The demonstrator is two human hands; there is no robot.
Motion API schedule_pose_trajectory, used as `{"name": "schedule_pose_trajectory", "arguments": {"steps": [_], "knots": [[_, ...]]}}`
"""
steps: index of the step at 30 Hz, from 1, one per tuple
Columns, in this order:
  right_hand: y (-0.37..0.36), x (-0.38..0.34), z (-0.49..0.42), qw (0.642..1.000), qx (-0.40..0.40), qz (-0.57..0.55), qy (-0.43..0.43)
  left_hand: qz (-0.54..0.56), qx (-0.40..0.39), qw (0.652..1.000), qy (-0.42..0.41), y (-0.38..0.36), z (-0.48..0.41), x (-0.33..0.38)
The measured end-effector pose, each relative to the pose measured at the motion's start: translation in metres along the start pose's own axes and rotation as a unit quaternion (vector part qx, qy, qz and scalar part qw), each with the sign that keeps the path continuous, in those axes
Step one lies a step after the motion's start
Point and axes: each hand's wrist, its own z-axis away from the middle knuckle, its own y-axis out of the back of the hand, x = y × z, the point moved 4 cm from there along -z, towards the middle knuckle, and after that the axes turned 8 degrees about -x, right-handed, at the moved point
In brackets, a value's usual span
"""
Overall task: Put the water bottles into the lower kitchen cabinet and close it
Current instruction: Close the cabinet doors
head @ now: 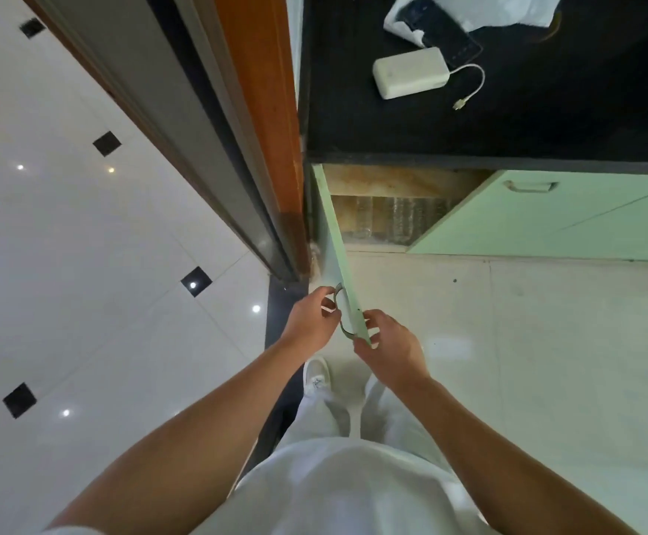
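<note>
Door between left hand, right hand

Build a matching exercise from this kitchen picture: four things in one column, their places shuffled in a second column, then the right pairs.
Things
1. water bottles
2. power bank
3. left hand
4. right hand

Places
A. on the black countertop
B. pinching the free edge of the open cabinet door
C. inside the lower cabinet
D. curled at the door's metal handle

Pairs: 1-C, 2-A, 3-D, 4-B
</note>
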Motion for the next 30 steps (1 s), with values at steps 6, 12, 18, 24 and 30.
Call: {"name": "schedule_pose_trajectory", "arguments": {"steps": [6,12,18,24,30], "knots": [[0.033,0.034,-0.003,0.998,0.050,0.005,-0.029,-0.086,-0.007,0.994,-0.065,-0.023,-0.018,0.026],[0.069,0.068,-0.010,0.996,0.087,0.005,-0.031,-0.144,-0.016,0.986,-0.084,-0.042,-0.035,0.053],[0.095,0.089,-0.017,0.996,0.090,0.003,-0.003,-0.110,0.001,0.993,-0.049,-0.054,-0.048,0.078],[0.130,0.107,-0.032,0.996,0.086,0.004,0.024,-0.118,0.009,0.993,-0.030,-0.069,-0.061,0.106],[0.170,0.137,-0.042,0.997,0.075,-0.004,0.027,-0.121,0.014,0.993,-0.005,-0.085,-0.073,0.138]]}}
